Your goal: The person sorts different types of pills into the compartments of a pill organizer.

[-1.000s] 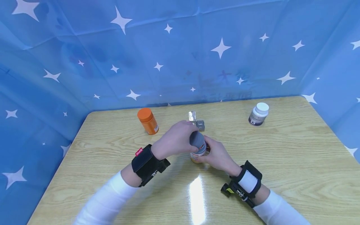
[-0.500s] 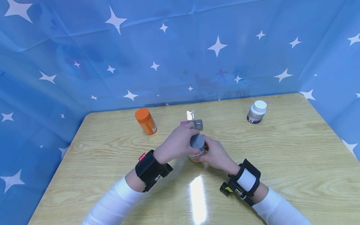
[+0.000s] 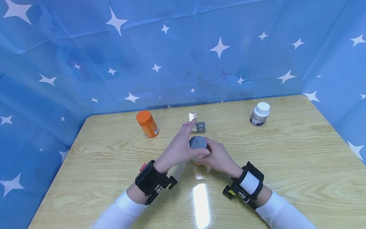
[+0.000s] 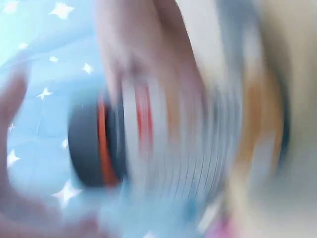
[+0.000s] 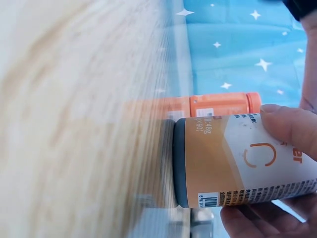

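Note:
A vitamin bottle (image 5: 208,158) with an orange and white label marked C stands upright, its dark base right at the tabletop. My right hand (image 3: 220,157) grips it round the body, thumb on one side and fingers on the other. Its dark grey cap (image 3: 198,142) sits on top, with an orange line below it in the left wrist view. My left hand (image 3: 180,146) is spread around the cap, index finger reaching forward and thumb across the near side. The left wrist view, blurred by motion, shows the left fingers (image 4: 12,99) apart from the cap.
An orange bottle (image 3: 147,124) stands at the back left of the wooden table (image 3: 286,159), a white-capped bottle (image 3: 260,114) at the back right. Just behind the hands lies a small pill organizer (image 3: 201,127) with grey, pink and silvery parts, partly hidden. A starry blue cloth (image 3: 171,47) hangs behind.
My left hand has loosened from the cap: its fingers have spread and straightened, and its wrist has turned. The right hand keeps its grip on the bottle. The head view has shifted slightly.

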Demonstrator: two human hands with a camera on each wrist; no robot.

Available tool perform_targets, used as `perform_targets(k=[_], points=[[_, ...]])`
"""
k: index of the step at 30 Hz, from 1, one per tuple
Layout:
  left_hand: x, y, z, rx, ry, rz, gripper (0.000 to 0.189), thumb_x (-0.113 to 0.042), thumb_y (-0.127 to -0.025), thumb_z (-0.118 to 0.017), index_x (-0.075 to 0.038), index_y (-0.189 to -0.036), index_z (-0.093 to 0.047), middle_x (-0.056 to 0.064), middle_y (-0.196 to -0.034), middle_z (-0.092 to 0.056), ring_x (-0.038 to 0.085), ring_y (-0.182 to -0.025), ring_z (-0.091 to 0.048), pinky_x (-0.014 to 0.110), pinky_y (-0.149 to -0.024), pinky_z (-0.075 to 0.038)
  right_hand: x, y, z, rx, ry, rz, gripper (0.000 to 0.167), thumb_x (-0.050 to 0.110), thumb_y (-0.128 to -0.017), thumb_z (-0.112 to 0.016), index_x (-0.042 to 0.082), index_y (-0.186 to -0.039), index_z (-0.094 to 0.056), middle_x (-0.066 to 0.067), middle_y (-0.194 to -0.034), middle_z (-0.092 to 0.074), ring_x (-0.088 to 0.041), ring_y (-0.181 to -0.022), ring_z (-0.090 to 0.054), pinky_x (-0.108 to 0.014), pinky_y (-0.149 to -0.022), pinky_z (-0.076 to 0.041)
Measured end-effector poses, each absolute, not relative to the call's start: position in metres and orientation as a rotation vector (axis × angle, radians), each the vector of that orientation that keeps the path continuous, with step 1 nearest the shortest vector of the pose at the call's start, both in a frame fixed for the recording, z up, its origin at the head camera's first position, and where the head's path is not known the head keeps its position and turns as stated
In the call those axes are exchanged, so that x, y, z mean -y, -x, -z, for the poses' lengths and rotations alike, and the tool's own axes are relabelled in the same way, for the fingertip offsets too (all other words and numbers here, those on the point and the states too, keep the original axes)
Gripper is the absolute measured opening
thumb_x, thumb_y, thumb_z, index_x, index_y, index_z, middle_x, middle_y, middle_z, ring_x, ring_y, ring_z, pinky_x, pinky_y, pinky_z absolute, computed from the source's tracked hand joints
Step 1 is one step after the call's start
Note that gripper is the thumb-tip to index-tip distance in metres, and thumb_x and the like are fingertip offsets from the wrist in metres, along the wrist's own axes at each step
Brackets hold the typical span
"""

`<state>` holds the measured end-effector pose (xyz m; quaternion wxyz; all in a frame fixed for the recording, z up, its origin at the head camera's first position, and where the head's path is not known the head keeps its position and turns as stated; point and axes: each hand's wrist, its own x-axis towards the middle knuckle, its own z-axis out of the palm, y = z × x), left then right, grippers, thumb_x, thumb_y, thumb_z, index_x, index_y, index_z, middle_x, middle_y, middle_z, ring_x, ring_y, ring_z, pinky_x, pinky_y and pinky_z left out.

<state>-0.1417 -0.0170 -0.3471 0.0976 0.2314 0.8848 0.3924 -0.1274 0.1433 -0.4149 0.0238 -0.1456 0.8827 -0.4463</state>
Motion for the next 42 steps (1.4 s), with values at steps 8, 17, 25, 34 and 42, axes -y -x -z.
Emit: perform_targets(k=[8, 17, 25, 34, 42], points=[[-0.007, 0.115, 0.375, -2.461, -0.337, -1.786, 0.103, -0.032, -0.077, -0.074, -0.004, -0.149, -0.007, 0.018, -0.154, -0.014, 0.030, -0.141, -0.020, 0.047, -0.112, -0.023, -0.144, 0.129, 0.416, -2.836, 0.545, 1.332, 0.052, 0.014, -0.073, -0.073, 0.004, -0.121, -0.055, -0.015, -0.112, -0.065, -0.030, -0.102, -0.062, -0.042, -0.087, -0.050], [-0.019, 0.116, 0.393, -2.690, -0.363, -1.793, 0.074, -0.018, -0.077, -0.074, 0.002, -0.139, -0.037, 0.018, -0.139, -0.042, 0.030, -0.126, -0.043, 0.045, -0.103, -0.036, -0.142, 0.130, 0.417, -2.897, 0.531, 1.275, 0.048, 0.009, -0.075, -0.068, 0.002, -0.120, -0.055, -0.018, -0.114, -0.064, -0.033, -0.104, -0.062, -0.044, -0.089, -0.050], [0.005, 0.137, 0.399, -2.535, -0.723, -1.672, 0.065, -0.013, -0.081, -0.070, -0.003, -0.139, -0.040, 0.012, -0.133, -0.050, 0.025, -0.124, -0.046, 0.040, -0.101, -0.038, -0.141, 0.131, 0.412, -2.790, 0.476, 1.305, 0.064, 0.019, -0.070, -0.078, 0.005, -0.127, -0.052, -0.015, -0.118, -0.063, -0.029, -0.108, -0.060, -0.042, -0.090, -0.049], [0.031, 0.192, 0.381, -1.822, -1.099, -1.356, 0.069, 0.006, -0.072, -0.067, 0.000, -0.136, -0.043, 0.014, -0.145, -0.039, 0.019, -0.139, -0.030, 0.033, -0.112, -0.026, -0.145, 0.131, 0.410, -2.680, 0.496, 1.341, 0.074, 0.025, -0.069, -0.080, 0.005, -0.131, -0.046, -0.015, -0.127, -0.057, -0.030, -0.116, -0.056, -0.041, -0.096, -0.046], [0.028, 0.230, 0.382, -1.417, -1.394, -1.128, 0.077, -0.025, -0.077, -0.074, 0.009, -0.136, -0.037, 0.022, -0.148, -0.029, 0.016, -0.144, -0.013, 0.030, -0.117, -0.014, -0.145, 0.128, 0.412, -2.663, 0.466, 1.363, 0.074, 0.024, -0.068, -0.081, 0.004, -0.130, -0.046, -0.015, -0.125, -0.057, -0.029, -0.114, -0.056, -0.040, -0.094, -0.048]])
